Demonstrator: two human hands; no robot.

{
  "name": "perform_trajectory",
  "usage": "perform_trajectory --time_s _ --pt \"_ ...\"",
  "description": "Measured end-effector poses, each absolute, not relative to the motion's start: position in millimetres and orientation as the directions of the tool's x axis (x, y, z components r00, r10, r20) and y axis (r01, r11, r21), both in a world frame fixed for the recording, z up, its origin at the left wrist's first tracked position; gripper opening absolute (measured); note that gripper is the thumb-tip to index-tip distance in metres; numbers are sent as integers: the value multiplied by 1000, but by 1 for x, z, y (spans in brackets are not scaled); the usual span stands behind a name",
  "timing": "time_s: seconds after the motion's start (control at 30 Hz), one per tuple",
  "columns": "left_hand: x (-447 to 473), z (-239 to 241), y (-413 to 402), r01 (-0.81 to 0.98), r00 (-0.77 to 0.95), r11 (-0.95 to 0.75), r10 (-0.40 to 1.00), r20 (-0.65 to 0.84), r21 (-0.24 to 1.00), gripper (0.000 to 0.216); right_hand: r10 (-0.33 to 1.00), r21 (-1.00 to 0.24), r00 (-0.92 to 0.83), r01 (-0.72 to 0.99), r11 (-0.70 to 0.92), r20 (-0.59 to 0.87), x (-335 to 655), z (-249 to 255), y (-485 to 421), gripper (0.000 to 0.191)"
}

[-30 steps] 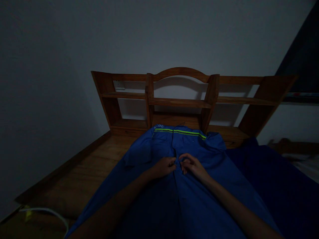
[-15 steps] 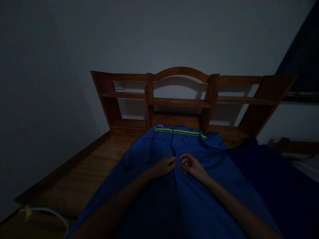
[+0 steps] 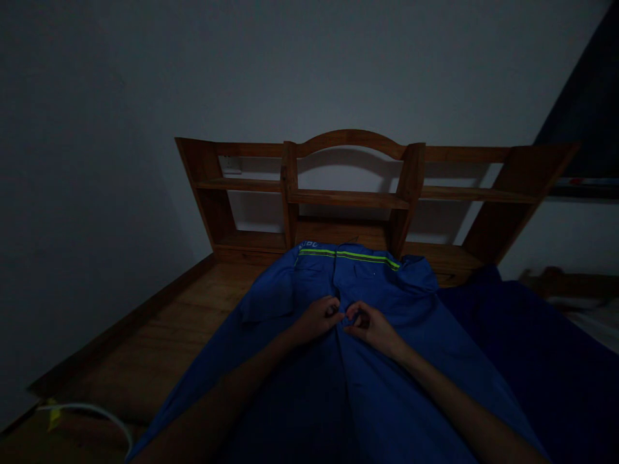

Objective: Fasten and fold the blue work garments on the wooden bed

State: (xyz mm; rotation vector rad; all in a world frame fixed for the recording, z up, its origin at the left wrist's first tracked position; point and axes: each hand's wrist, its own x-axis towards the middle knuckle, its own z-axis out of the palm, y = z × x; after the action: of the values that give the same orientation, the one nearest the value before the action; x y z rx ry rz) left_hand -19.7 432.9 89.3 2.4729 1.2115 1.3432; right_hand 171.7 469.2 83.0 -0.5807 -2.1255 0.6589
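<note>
A blue work uniform (image 3: 314, 283) lies front up, with a yellow-green stripe across its chest and pale lettering at the upper left. Down its middle runs the front opening. My left hand (image 3: 319, 316) is at the left side of that opening, thumb and fingers pinched on the cloth edge. Facing it from the right, my right hand (image 3: 370, 325) has its fingers curled and pinched at the same edge. The fingertips of both hands nearly meet. Any button or fastener between them is too dark and small to make out.
Behind the uniform stands a wooden headboard with shelves (image 3: 348, 201). Bare wooden boards (image 3: 184, 309) lie to the left, with a pale cable (image 3: 97, 409) at the lower left. A dark blue cloth (image 3: 522, 348) is on the right. White walls rise behind and at left.
My left hand has shifted slightly, its thumb now reaching toward the right fingers. My right fingers have curled in closer to the front edge. The uniform's position looks the same.
</note>
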Motion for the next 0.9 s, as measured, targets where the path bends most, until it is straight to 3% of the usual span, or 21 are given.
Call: perform_trajectory --time_s 0.2,0.37,0.63,0.9 --pt "-23 87 442 358 298 -610 792 533 706 29 611 -621 -587 222 752 531 173 80 474 23" --pt "-25 84 452 232 250 -524 846 471 819 36 551 -560 -621 208 802 558 174 83 470 14" --pt "-27 87 453 122 209 -432 891 402 894 46 565 -606 -592 157 780 574 173 83 468 24" --pt "-28 88 450 108 242 -425 888 390 899 42 578 -612 -594 175 771 559 174 83 471 21"
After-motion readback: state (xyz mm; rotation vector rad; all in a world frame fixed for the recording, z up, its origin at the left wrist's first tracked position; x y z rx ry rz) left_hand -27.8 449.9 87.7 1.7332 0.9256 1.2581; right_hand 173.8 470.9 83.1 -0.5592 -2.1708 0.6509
